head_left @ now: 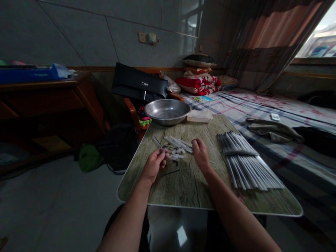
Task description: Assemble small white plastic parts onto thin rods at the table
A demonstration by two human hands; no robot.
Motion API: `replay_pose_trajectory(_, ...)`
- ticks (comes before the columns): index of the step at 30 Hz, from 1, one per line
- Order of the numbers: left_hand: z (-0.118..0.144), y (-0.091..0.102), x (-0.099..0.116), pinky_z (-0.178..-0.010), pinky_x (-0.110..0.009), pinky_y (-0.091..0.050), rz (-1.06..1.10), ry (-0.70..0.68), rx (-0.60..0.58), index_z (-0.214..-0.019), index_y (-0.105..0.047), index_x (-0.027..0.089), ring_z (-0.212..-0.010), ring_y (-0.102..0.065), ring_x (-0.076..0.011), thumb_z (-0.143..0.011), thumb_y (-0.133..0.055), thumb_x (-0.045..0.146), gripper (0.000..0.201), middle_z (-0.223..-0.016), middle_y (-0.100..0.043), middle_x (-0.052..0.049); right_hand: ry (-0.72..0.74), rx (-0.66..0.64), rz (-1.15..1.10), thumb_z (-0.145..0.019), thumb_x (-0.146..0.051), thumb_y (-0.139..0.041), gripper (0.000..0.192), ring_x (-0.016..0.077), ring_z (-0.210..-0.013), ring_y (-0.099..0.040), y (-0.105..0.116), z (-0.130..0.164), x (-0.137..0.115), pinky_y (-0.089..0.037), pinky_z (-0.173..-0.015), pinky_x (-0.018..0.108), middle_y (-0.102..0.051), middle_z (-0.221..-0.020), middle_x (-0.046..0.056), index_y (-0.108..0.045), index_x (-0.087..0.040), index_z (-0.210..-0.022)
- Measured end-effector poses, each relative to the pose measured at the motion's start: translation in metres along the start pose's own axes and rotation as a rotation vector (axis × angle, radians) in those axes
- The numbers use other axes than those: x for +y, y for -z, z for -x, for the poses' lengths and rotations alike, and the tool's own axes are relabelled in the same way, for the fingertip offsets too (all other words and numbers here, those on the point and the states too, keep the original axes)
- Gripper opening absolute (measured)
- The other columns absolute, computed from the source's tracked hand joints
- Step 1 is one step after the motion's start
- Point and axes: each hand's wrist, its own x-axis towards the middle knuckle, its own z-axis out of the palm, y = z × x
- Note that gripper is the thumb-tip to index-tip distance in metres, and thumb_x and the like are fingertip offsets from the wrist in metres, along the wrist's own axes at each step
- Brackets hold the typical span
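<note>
My left hand (154, 163) is closed in a pinch over the left part of the table. A thin stick with a pale tip (157, 141) rises just beyond its fingertips; I cannot tell whether the hand holds it. My right hand (201, 154) is also closed, thumb against fingers, at the right end of several clear plastic tubes (178, 142). What lies in its grip is too small to make out. Between the hands are small clear plastic pieces (180, 154) and tiny black parts (176, 163). A thin dark rod (172, 172) rests nearer to me.
Two bundles of slim silvery tubes, the far one (236, 143) and the near one (253, 173), lie on the table (189, 190) at right. A metal basin (168, 111) and a white tray (200, 116) stand at its far end. A bed (286, 105) borders the right side.
</note>
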Motion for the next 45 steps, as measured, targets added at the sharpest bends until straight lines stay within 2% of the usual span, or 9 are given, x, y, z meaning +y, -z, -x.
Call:
replay_pose_trajectory(2, 0.000, 0.001, 0.002, -0.040, -0.015, -0.030, 0.070, -0.020, 0.005, -0.111, -0.058, 0.020, -0.044, -0.044, -0.0056, -0.074, -0.068, 0.034, 0.041, -0.068, -0.061, 0.002, -0.015, 0.103, 0.022, -0.088, -0.038, -0.042, 0.026, 0.0167, -0.067, -0.052, 0.003, -0.004, 0.007, -0.038, -0.062, 0.027, -0.057, -0.072, 0.001, -0.058, -0.018, -0.086)
replay_pose_trajectory(5, 0.002, 0.000, 0.003, -0.038, -0.014, -0.028, 0.100, -0.020, -0.018, -0.124, -0.050, 0.024, -0.042, -0.043, -0.0052, -0.073, -0.068, 0.032, 0.055, -0.068, -0.061, 0.003, -0.005, 0.120, 0.137, -0.083, -0.030, -0.046, 0.020, 0.0184, -0.071, -0.054, 0.006, -0.009, 0.016, -0.040, -0.067, 0.029, -0.061, -0.075, 0.004, -0.061, -0.017, -0.084)
replay_pose_trajectory(10, 0.002, -0.001, 0.003, -0.038, -0.014, -0.031, 0.126, 0.016, -0.025, -0.119, -0.052, 0.021, -0.044, -0.045, -0.0054, -0.071, -0.069, 0.031, 0.051, -0.069, -0.061, 0.003, 0.058, -0.065, 0.471, -0.078, -0.017, -0.048, 0.019, 0.0187, -0.078, -0.054, 0.005, -0.011, 0.027, -0.039, -0.073, 0.028, -0.062, -0.081, 0.007, -0.067, -0.017, -0.078)
replay_pose_trajectory(14, -0.001, 0.003, 0.002, -0.039, -0.014, -0.032, 0.184, -0.015, 0.042, -0.116, -0.052, 0.021, -0.044, -0.047, -0.0062, -0.070, -0.069, 0.028, 0.049, -0.068, -0.063, 0.002, 0.085, -0.155, 0.599, -0.080, -0.017, -0.050, 0.020, 0.0199, -0.080, -0.054, 0.005, -0.010, 0.028, -0.038, -0.076, 0.029, -0.063, -0.084, 0.009, -0.070, -0.016, -0.080)
replay_pose_trajectory(19, -0.005, 0.009, 0.005, -0.045, -0.016, -0.039, 0.287, -0.046, 0.281, -0.101, -0.060, 0.016, -0.053, -0.056, -0.0091, -0.066, -0.072, 0.027, 0.039, -0.069, -0.067, -0.002, 0.143, -0.223, 0.572, -0.081, -0.017, -0.053, 0.019, 0.0196, -0.082, -0.055, 0.001, -0.007, 0.022, -0.038, -0.078, 0.028, -0.063, -0.084, 0.008, -0.071, -0.016, -0.083)
replay_pose_trajectory(25, -0.007, 0.015, 0.010, -0.037, -0.015, -0.026, 0.378, -0.046, 0.440, -0.088, -0.065, 0.016, -0.041, -0.046, -0.0051, -0.069, -0.071, 0.031, 0.025, -0.062, -0.065, 0.000, 0.277, -0.347, 0.566, -0.082, -0.018, -0.054, 0.017, 0.0200, -0.087, -0.054, -0.007, 0.001, 0.011, -0.038, -0.084, 0.029, -0.062, -0.087, 0.008, -0.071, -0.017, -0.084)
replay_pose_trajectory(30, -0.006, 0.014, 0.011, -0.036, -0.015, -0.027, 0.456, -0.027, 0.443, -0.085, -0.064, 0.016, -0.038, -0.044, -0.0049, -0.072, -0.068, 0.030, 0.020, -0.055, -0.059, 0.003, 0.305, -0.424, 0.589, -0.085, -0.018, -0.053, 0.022, 0.0209, -0.092, -0.052, -0.012, 0.005, 0.006, -0.037, -0.087, 0.031, -0.060, -0.094, 0.009, -0.073, -0.019, -0.094)
replay_pose_trajectory(36, -0.006, 0.011, 0.011, -0.036, -0.014, -0.028, 0.509, 0.018, 0.433, -0.089, -0.064, 0.015, -0.039, -0.045, -0.0045, -0.074, -0.065, 0.025, 0.018, -0.055, -0.057, 0.003, 0.315, -0.538, 0.666, -0.086, -0.015, -0.048, 0.040, 0.0243, -0.098, -0.046, -0.025, 0.006, -0.002, -0.035, -0.087, 0.036, -0.057, -0.106, 0.009, -0.066, -0.031, -0.118)
replay_pose_trajectory(45, -0.007, 0.014, 0.010, -0.034, -0.013, -0.029, 0.535, 0.002, 0.443, -0.088, -0.065, 0.014, -0.038, -0.045, -0.0049, -0.077, -0.062, 0.022, 0.014, -0.054, -0.059, 0.002, 0.310, -0.518, 0.697, -0.080, -0.019, -0.054, 0.026, 0.0246, -0.099, -0.046, -0.019, 0.011, -0.008, -0.035, -0.086, 0.035, -0.056, -0.103, 0.010, -0.070, -0.021, -0.100)
